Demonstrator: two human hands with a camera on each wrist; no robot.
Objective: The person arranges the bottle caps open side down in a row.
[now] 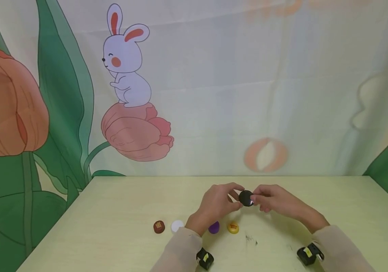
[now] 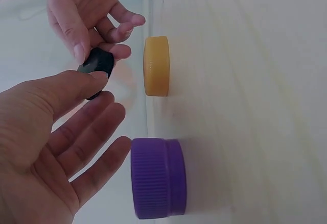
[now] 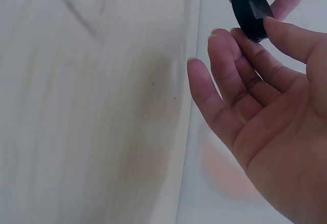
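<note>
A black bottle cap (image 1: 246, 198) is held up above the table between both hands. My left hand (image 1: 217, 202) pinches it from the left, the thumb lying on its edge in the left wrist view. From the other side my right hand (image 1: 279, 200) grips the same cap (image 3: 251, 14) between thumb and index finger, its other fingers loosely bent. Below the hands a yellow cap (image 1: 233, 227) and a purple cap (image 1: 214, 227) lie on the table; the left wrist partly covers the purple one. The purple cap (image 2: 158, 178) shows ribbed sides in the left wrist view.
A white cap (image 1: 177, 226) and a brown cap (image 1: 159, 227) lie left of the left forearm. Dark marks (image 1: 251, 240) spot the pale table (image 1: 112, 211). Behind the table hangs a printed cloth (image 1: 214, 94) with a rabbit and tulips.
</note>
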